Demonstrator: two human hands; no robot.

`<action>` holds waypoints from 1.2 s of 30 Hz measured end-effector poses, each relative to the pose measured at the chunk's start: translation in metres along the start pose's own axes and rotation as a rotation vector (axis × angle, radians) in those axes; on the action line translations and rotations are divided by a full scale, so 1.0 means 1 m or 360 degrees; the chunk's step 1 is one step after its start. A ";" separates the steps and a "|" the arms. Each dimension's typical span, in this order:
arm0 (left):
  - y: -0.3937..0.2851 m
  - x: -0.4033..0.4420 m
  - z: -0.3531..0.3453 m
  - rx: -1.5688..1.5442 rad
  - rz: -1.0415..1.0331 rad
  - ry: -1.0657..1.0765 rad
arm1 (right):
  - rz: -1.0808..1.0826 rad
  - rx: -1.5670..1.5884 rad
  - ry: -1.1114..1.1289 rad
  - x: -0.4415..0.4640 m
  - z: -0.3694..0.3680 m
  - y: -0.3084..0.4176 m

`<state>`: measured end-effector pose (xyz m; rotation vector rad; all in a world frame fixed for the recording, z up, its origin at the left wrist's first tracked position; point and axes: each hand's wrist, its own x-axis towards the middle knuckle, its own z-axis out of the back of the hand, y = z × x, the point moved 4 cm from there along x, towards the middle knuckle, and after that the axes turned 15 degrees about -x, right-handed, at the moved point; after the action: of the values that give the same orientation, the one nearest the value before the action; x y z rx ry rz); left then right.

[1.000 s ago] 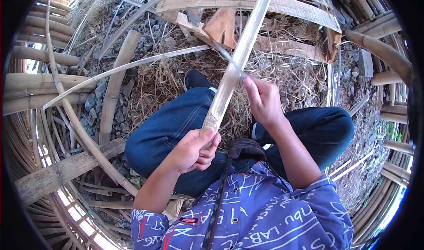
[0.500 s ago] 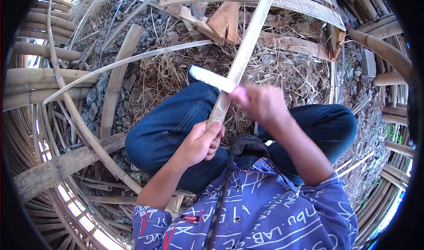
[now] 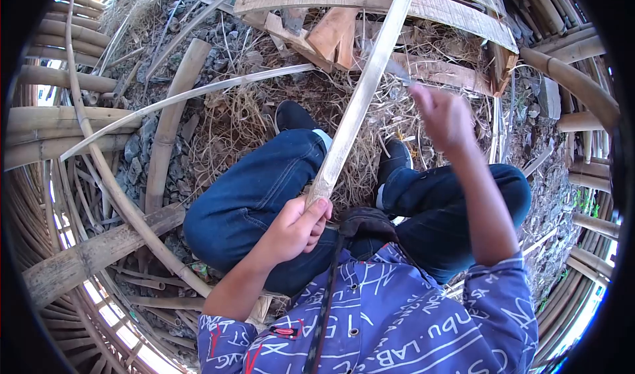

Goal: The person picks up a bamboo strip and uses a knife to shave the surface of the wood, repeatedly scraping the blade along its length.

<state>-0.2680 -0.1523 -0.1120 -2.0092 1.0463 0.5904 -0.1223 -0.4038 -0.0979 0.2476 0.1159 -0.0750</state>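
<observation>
My left hand (image 3: 295, 228) is closed round the near end of a long pale bamboo strip (image 3: 354, 109), which slants up and away between my knees. My right hand (image 3: 446, 117), a little blurred, grips a knife (image 3: 399, 71) to the right of the strip. The blade is smeared by motion and points toward the strip's far part; whether it touches the wood is unclear. In this frame my fingers hide the knife's handle.
Ahead stands a frame of curved wooden slats (image 3: 456, 20), under the strip's far part. Shavings (image 3: 225, 119) litter the ground around my shoes. On the left lie a thin bent strip (image 3: 192, 96) and thick bamboo poles (image 3: 86, 251). Bamboo walls curve round both sides.
The knife has gone from lying across the strip near my left hand to farther up and right, beside its far part. My left hand keeps its hold, slightly lower.
</observation>
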 end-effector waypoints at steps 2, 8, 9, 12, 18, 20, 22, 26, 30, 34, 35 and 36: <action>0.000 0.004 -0.003 -0.0038 0.0023 0.0006 | 0.0371 0.0298 -0.0073 -0.037 -0.009 0.033; -0.003 -0.001 0.002 -0.0113 0.0165 -0.0012 | 0.0657 0.0489 -0.0061 -0.056 -0.044 0.064; -0.002 -0.001 0.004 -0.0076 0.0155 -0.0058 | 0.0643 0.0472 -0.0118 -0.053 -0.046 0.063; 0.001 0.003 0.010 0.0132 0.0044 -0.0147 | 0.0605 0.0394 -0.0178 -0.041 -0.043 0.053; 0.004 0.004 0.013 0.0036 0.0179 -0.0038 | 0.0608 0.0221 -0.0364 -0.011 -0.042 0.035; 0.003 0.002 0.015 0.0057 0.0165 -0.0027 | 0.0435 0.0201 -0.0417 0.016 -0.052 0.015; 0.004 0.001 0.017 -0.0017 0.0228 0.0022 | 0.0317 0.0198 -0.0530 0.045 -0.047 -0.008; -0.001 0.005 0.022 -0.0007 0.0220 0.0010 | 0.0483 0.0038 -0.0606 0.060 -0.051 -0.010; -0.006 0.008 0.024 -0.0021 0.0209 -0.0025 | 0.0430 0.0128 -0.0660 0.063 -0.057 -0.006; -0.009 0.008 0.031 0.0017 0.0166 -0.0032 | 0.0474 0.0052 -0.0797 0.070 -0.058 -0.007; -0.010 0.008 0.033 0.0025 0.0161 -0.0030 | 0.0478 0.0041 -0.0779 0.071 -0.057 -0.007; -0.010 0.008 0.035 0.0024 0.0158 -0.0031 | 0.0483 0.0024 -0.0759 0.072 -0.056 -0.008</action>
<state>-0.2568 -0.1241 -0.1334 -1.9432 1.1402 0.6511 -0.0577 -0.4016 -0.1627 0.2541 -0.3967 0.1674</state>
